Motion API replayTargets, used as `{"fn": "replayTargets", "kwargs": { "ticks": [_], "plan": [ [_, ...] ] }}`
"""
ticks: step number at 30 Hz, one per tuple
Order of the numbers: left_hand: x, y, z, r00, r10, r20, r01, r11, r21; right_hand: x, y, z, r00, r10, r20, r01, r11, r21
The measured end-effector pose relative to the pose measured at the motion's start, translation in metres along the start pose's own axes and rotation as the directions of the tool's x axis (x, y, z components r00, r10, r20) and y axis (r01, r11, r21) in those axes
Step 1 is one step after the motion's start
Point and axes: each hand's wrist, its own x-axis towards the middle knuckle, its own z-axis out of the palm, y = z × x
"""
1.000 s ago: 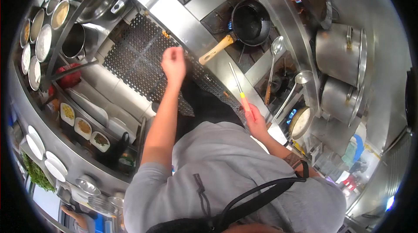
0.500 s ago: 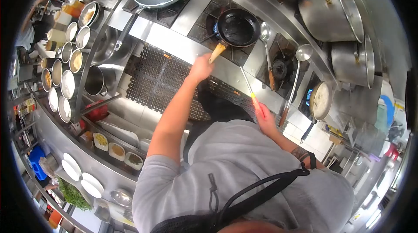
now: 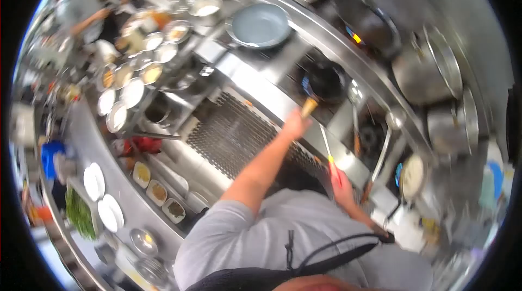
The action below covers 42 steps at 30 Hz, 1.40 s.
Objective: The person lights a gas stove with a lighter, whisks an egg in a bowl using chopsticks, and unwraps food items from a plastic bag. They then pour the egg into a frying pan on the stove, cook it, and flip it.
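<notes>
My left hand (image 3: 296,125) is closed around the light-coloured handle of a dark frying pan (image 3: 328,82), which sits over a lit blue flame on the stove. My right hand (image 3: 341,189) grips a long thin tool (image 3: 330,159) with a yellow and red handle. Its narrow, pale metal end points toward the stove, just right of the pan handle. Motion blur hides the exact shape of that end. Right of the pan, a metal ladle (image 3: 395,120) and a large spoon (image 3: 355,94) lie across the stove.
A large grey pan (image 3: 260,26) stands on the stove at the upper left. A smaller pan with pale contents (image 3: 411,178) is over a flame at right. Tall steel pots (image 3: 427,68) line the back. White plates (image 3: 111,213) lie on the left counter. A person (image 3: 81,11) stands far left.
The view has swung, so the stove and counters sit lower and further right, and the picture is blurrier. Both hands keep their grips on the pan handle and the tool.
</notes>
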Motion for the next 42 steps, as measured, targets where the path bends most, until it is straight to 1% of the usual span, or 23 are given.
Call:
{"fn": "replayTargets", "kwargs": {
  "ticks": [1, 3, 5, 7, 9, 11, 12, 13, 15, 16, 18, 20, 21, 23, 25, 26, 27, 29, 32, 33, 36, 38, 42],
  "plan": [
    [-0.003, -0.02, 0.01, 0.978, 0.118, -0.17, -0.11, 0.992, 0.057, -0.001, -0.002, 0.003, 0.997, -0.073, -0.026, 0.073, 0.997, 0.006],
    [-0.034, 0.002, -0.031, 0.978, 0.021, -0.206, -0.012, 0.999, 0.045, 0.002, 0.002, 0.007, 0.995, -0.095, -0.007, 0.095, 0.995, 0.033],
    [-0.065, -0.022, -0.049, 0.961, 0.082, -0.265, -0.048, 0.99, 0.134, 0.013, 0.007, 0.028, 0.99, -0.136, 0.045, 0.127, 0.98, 0.152],
    [-0.112, -0.011, -0.101, 0.96, -0.158, 0.232, 0.178, 0.982, -0.064, 0.019, -0.007, 0.046, 0.984, -0.15, 0.098, 0.119, 0.957, 0.264],
    [-0.161, -0.033, -0.11, 0.883, -0.093, 0.46, 0.348, 0.786, -0.511, 0.027, -0.069, 0.072, 0.92, -0.255, 0.296, 0.169, 0.943, 0.288],
    [-0.228, -0.004, -0.141, 0.909, -0.098, 0.406, 0.387, 0.563, -0.731, 0.035, -0.105, 0.112, 0.747, -0.549, 0.374, 0.427, 0.828, 0.364],
    [-0.258, 0.006, -0.154, 0.938, -0.117, 0.328, 0.334, 0.563, -0.756, 0.04, -0.102, 0.136, 0.632, -0.573, 0.522, 0.49, 0.817, 0.305],
    [-0.281, 0.0, -0.163, 0.947, -0.13, 0.292, 0.313, 0.561, -0.766, 0.037, -0.119, 0.151, 0.527, -0.508, 0.682, 0.392, 0.857, 0.335],
    [-0.329, -0.01, -0.179, 0.983, -0.133, -0.128, -0.014, 0.636, -0.772, 0.022, -0.148, 0.183, 0.303, -0.533, 0.79, 0.42, 0.819, 0.392],
    [-0.357, -0.016, -0.191, 0.968, -0.193, -0.159, -0.003, 0.627, -0.779, 0.012, -0.163, 0.191, 0.265, -0.537, 0.801, 0.43, 0.809, 0.401],
    [-0.417, -0.014, -0.213, 0.927, -0.315, -0.204, 0.027, 0.599, -0.801, -0.014, -0.217, 0.19, 0.028, -0.293, 0.956, 0.426, 0.868, 0.254],
    [-0.483, -0.009, -0.222, 0.865, -0.405, -0.296, 0.013, 0.609, -0.793, -0.03, -0.233, 0.209, -0.072, -0.343, 0.936, 0.532, 0.781, 0.327],
    [-0.517, -0.003, -0.223, 0.818, -0.432, -0.38, -0.021, 0.638, -0.77, -0.041, -0.241, 0.22, -0.142, -0.403, 0.904, 0.604, 0.688, 0.402],
    [-0.584, 0.013, -0.214, 0.673, -0.453, -0.586, -0.135, 0.703, -0.698, -0.052, -0.251, 0.239, -0.147, -0.305, 0.941, 0.617, 0.715, 0.329],
    [-0.644, 0.045, -0.202, 0.389, -0.507, -0.77, -0.085, 0.812, -0.578, -0.055, -0.248, 0.259, -0.179, -0.205, 0.962, 0.612, 0.743, 0.272],
    [-0.671, 0.053, -0.192, 0.186, -0.488, -0.853, -0.038, 0.864, -0.502, -0.057, -0.245, 0.27, -0.27, -0.166, 0.948, 0.631, 0.713, 0.305],
    [-0.697, 0.059, -0.182, 0.011, -0.439, -0.899, 0.037, 0.898, -0.438, -0.058, -0.237, 0.278, -0.256, -0.165, 0.953, 0.648, 0.702, 0.295],
    [-0.741, 0.077, -0.171, -0.315, -0.25, -0.916, -0.063, 0.968, -0.242, -0.063, -0.23, 0.294, -0.237, -0.165, 0.957, 0.665, 0.691, 0.284],
    [-0.815, 0.089, -0.176, -0.667, -0.002, -0.745, 0.232, 0.95, -0.21, -0.072, -0.234, 0.302, -0.252, -0.094, 0.963, 0.761, 0.595, 0.258],
    [-0.843, 0.091, -0.178, -0.717, 0.103, -0.689, 0.37, 0.894, -0.251, -0.08, -0.237, 0.303, -0.261, -0.063, 0.963, 0.76, 0.602, 0.246],
    [-0.905, 0.111, -0.212, -0.773, 0.109, -0.625, 0.452, 0.786, -0.422, -0.09, -0.246, 0.307, -0.281, -0.033, 0.959, 0.8, 0.545, 0.253],
    [-0.942, 0.112, -0.243, -0.652, 0.208, -0.73, 0.704, 0.523, -0.48, -0.09, -0.248, 0.312, -0.286, -0.029, 0.958, 0.837, 0.479, 0.264],
    [-0.995, 0.102, -0.313, -0.508, 0.225, -0.831, 0.828, 0.393, -0.4, -0.066, -0.233, 0.316, -0.243, -0.057, 0.968, 0.85, 0.469, 0.241]
  ]
}}
